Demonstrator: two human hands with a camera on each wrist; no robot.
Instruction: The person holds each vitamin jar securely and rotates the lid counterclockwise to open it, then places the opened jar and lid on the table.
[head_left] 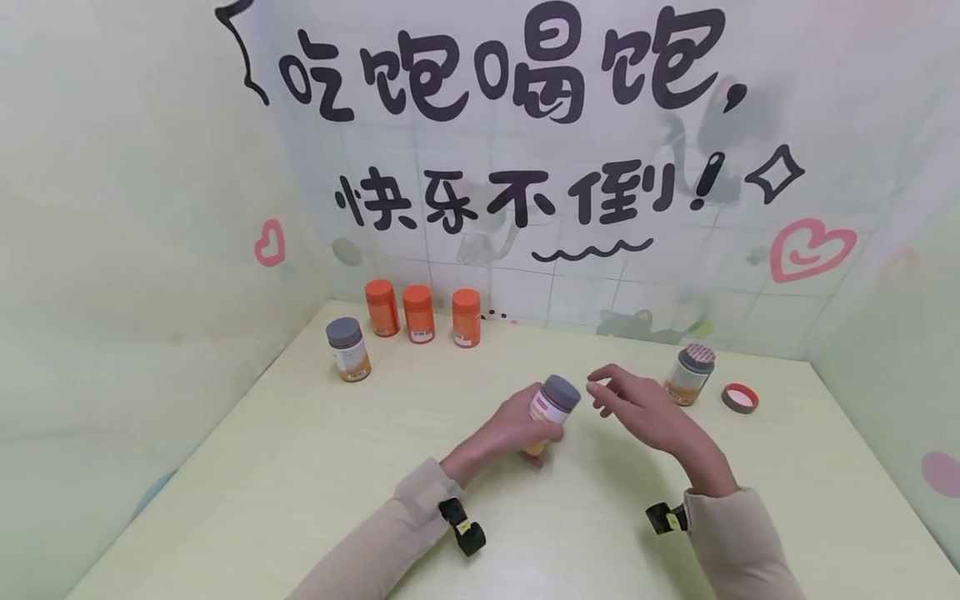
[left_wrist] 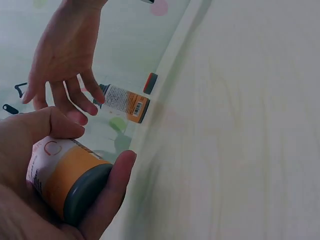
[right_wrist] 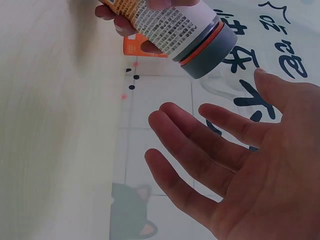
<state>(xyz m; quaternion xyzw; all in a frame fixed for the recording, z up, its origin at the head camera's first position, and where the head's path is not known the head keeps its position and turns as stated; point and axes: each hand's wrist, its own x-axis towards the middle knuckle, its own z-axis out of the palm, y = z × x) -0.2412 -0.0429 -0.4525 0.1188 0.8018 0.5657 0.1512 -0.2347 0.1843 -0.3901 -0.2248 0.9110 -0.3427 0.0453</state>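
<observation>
My left hand (head_left: pixel 521 425) grips a bottle (head_left: pixel 549 408) with a grey lid and a white and orange label, tilted to the right above the table. In the right wrist view, the bottle's grey lid (right_wrist: pixel 210 52) is on, with a thin red ring under it. Just right of the lid hovers my right hand (head_left: pixel 637 406), its fingers spread, loosely bent and holding nothing. The left wrist view shows the left fingers and thumb (left_wrist: pixel 117 185) wrapped round the bottle, its base towards the camera.
Beyond my right hand stands another bottle (head_left: pixel 688 375) with a striped pinkish top, beside a loose red-rimmed lid (head_left: pixel 740 398). A grey-lidded bottle (head_left: pixel 348 350) is at the left. Three orange jars (head_left: pixel 418 314) stand along the back wall of the table (head_left: pixel 300 467).
</observation>
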